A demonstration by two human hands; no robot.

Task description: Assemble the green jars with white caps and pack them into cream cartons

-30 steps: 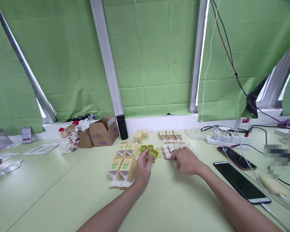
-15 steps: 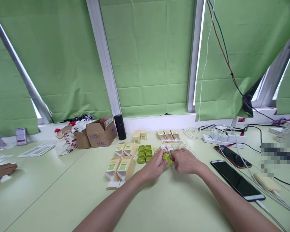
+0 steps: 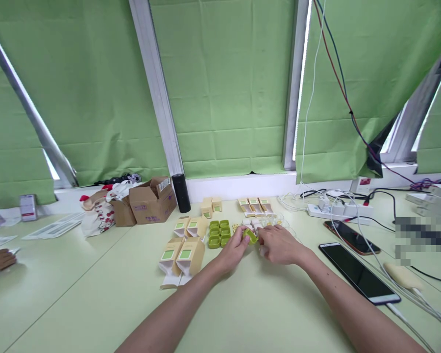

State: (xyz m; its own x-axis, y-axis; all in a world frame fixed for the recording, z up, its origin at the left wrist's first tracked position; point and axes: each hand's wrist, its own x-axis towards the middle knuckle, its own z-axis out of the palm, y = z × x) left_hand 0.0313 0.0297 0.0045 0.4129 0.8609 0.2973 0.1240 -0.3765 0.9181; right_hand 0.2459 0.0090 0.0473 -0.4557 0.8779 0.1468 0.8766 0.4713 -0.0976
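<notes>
Green blinds [image 3: 235, 88] hang behind a big pale table [image 3: 110, 309]. Near the back sits a brown cardboard box [image 3: 150, 202], partly open. Far to the right of the cardboard box, and closer to the person, lies a big phone [image 3: 358, 273] with a dark screen. Tan paper boxes [image 3: 193, 256] with white flaps stand a little right of the cardboard box and nearer the person. Past them, more to the right, the left hand [image 3: 234, 252] and right hand [image 3: 277, 244] are close together. Next come some small green cases [image 3: 213, 232] in neat rows, between the cardboard box and the hands. One loose green case [image 3: 250, 237], also right of the cardboard box, is pinched in the left fingers. The right fingers are curled beside it; nobody can tell if they grip anything. Pale little blocks [image 3: 256, 223] sit just behind it. Both hands seem busy with that one case. The next move probably calls for steady left fingers and a soft, careful touch from the right.
</notes>
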